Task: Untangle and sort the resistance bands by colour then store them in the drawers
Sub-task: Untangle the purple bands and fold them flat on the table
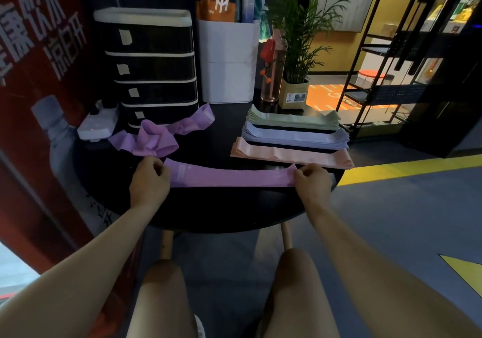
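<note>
While the left hand pinches one end of a purple resistance band and the right hand pinches the other, it lies stretched flat on the round black table. Beyond the left grip sit tangled purple bands before a closed drawer unit; beyond the right grip lie pink, lilac and green stacks, a potted plant and black shelving.

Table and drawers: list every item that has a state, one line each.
Purple band: pulled flat between both hands.
Left hand: pinching the band's left end.
Right hand: pinching its right end.
Purple tangle: still knotted, beside the drawers.
Green stack: sorted, flat.
Lilac stack: sorted, flat.
Pink stack: sorted, flat.
Drawer unit: all drawers closed.
</note>
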A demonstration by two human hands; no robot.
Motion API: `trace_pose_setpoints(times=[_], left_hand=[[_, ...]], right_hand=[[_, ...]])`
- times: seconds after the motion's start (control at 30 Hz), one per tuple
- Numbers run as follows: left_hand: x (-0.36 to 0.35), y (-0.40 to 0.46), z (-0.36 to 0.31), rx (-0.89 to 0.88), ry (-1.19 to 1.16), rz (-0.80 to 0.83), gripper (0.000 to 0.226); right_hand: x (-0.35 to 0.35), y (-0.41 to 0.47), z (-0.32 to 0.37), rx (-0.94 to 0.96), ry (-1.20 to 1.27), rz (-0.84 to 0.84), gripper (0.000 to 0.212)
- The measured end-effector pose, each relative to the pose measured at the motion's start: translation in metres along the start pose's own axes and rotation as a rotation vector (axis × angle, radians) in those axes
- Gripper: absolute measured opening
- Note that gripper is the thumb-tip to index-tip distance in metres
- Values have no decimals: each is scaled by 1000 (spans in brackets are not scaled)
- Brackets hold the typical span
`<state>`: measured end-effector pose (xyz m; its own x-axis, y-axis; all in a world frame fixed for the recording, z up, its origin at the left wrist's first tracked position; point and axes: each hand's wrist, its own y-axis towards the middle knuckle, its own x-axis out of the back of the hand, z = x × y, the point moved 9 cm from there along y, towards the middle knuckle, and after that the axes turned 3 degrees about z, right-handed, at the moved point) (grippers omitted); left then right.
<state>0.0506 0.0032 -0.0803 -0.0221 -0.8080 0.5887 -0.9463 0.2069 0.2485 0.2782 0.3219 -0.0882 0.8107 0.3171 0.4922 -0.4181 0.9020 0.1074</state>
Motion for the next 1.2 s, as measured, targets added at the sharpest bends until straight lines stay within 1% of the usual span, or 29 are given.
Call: trace_pose_setpoints(times=[0.13,0.23,0.33,0.43,0.5,0.57,0.6,0.63,0.7,0.77,0.8,0.87,0.93,1.0,1.07,1.2], left_hand=[[-1,0,0,-10,15,7,7],[-2,1,3,-14,33,8,8],[-3,4,5,-10,35,5,11],[-3,4,4,-16,56,7,11],[-3,2,1,-23,48,9,15],[-3,2,-1,-31,31,7,18],[-4,2,-1,-41,23,12,20],[-5,2,-2,-52,13,23,23],[-9,2,-1,-71,-16,60,31],[-11,1,-1,-88,-48,96,39],[-12,1,-1,-96,-59,106,41],[-12,2,-1,-108,-64,119,43],[-13,2,-2,-117,-52,129,42],[-13,2,-1,-117,-42,129,40],[-13,3,0,-110,-40,121,38],[-12,5,5,-91,-39,110,32]], right_hand=[[-5,-1,-1,24,-53,10,17],[-5,-2,-1,38,-81,16,19],[-6,-1,-2,36,-114,24,10],[-5,-1,2,43,-118,18,6],[1,-4,13,139,-207,-39,14],[2,-14,38,303,-297,-83,21],[-4,-19,52,388,-293,-60,23],[-16,-25,66,476,-281,6,23],[-53,-38,86,618,-308,235,28],[-90,-52,96,690,-375,477,42],[-106,-58,100,707,-415,569,49],[-129,-67,107,755,-482,679,62],[-148,-72,111,778,-521,740,70],[-160,-72,109,770,-546,782,71],[-166,-72,106,776,-537,802,66],[-166,-72,106,806,-469,756,52]])
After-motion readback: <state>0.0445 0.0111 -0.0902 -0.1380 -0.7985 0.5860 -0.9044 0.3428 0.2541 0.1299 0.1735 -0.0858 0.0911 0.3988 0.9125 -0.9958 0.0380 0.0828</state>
